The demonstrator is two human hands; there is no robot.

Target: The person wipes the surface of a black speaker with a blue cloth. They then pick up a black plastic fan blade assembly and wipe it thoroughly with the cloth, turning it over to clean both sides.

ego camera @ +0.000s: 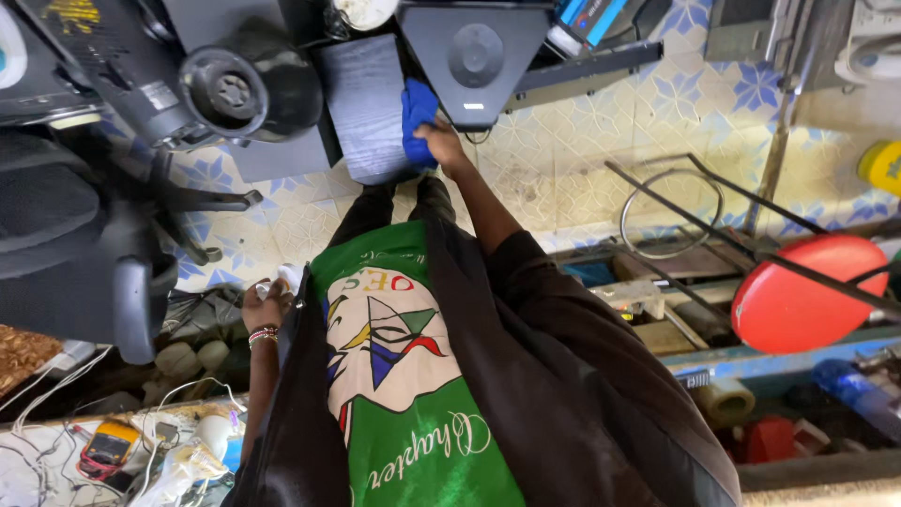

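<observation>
My right hand reaches forward and is shut on a blue cloth. It presses the cloth against the side of a black speaker cabinet that stands on the tiled floor. A second black speaker box with a round driver sits just right of the cloth. My left hand, with a beaded bracelet on the wrist, hangs by my hip and is closed around a small white crumpled thing. My green printed shirt and black jacket fill the lower middle.
A black office chair and a round black speaker part stand at left. A cluttered table with wires and a yellow meter is at lower left. At right is a red round disc, metal rods and shelves of parts.
</observation>
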